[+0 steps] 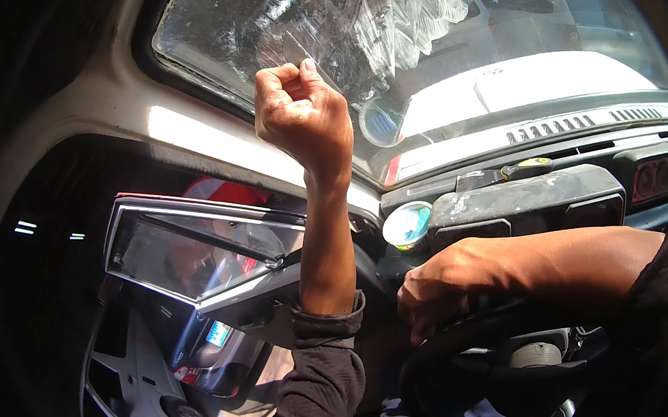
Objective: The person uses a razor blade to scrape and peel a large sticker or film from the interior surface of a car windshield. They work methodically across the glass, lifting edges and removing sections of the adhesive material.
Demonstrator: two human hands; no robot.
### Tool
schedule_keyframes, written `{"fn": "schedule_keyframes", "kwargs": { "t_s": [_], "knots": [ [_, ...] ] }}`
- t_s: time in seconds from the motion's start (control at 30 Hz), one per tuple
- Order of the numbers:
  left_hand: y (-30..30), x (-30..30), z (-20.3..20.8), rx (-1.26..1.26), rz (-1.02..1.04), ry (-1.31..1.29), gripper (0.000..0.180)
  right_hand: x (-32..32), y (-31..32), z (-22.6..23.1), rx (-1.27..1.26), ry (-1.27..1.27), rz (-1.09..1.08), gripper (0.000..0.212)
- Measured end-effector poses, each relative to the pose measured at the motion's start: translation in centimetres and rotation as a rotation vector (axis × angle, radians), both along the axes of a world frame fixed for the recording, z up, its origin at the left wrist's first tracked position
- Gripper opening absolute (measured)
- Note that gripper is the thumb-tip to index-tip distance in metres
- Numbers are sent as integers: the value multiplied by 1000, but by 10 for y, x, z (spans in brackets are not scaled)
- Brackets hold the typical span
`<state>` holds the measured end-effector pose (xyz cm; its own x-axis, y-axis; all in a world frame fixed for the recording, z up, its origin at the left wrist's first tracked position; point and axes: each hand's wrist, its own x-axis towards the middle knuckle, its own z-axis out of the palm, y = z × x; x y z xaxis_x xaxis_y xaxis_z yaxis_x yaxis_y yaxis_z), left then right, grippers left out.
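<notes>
My left hand (301, 116) is raised to the windshield (230, 22) in a pinch. Between its thumb and curled fingers is a thin, flat grey blade (295, 49), set against the glass. Cloudy whitish streaks (404, 31) cover the glass above and to the right of this hand. Lower right, my right hand (443, 286) is closed, its fingers curled down beside the upper left rim of the black steering wheel (414, 379). What those fingers grip, if anything, is hidden.
On the dashboard (531, 192) lies a putty knife (529, 169) with a yellow and black handle. A round white tub (407, 224) with something bluish green inside stands left of the instrument hood. The car door (203, 251) hangs open at left; a parked car (224, 354) stands beyond.
</notes>
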<state>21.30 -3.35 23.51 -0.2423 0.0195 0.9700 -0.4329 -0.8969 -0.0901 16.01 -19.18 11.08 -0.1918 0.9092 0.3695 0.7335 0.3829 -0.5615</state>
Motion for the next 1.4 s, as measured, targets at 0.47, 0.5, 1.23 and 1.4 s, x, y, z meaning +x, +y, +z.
{"fn": "schedule_keyframes", "kwargs": {
  "t_s": [0.47, 0.5, 1.23, 1.4],
  "knots": [
    [2, 4, 2, 178, -65, -73, 17, -3, 1, 8, -134, 126, -19, 22],
    [2, 5, 2, 148, -63, -66, 17, -2, 0, 9, -135, 131, -22, 22],
    [-4, 9, -15, 87, 15, -14, 13, 3, 1, -9, -124, 179, 7, 25],
    [0, 8, -22, -34, -6, 76, 15, 3, 7, -13, -136, 165, -1, 26]
  ]
}}
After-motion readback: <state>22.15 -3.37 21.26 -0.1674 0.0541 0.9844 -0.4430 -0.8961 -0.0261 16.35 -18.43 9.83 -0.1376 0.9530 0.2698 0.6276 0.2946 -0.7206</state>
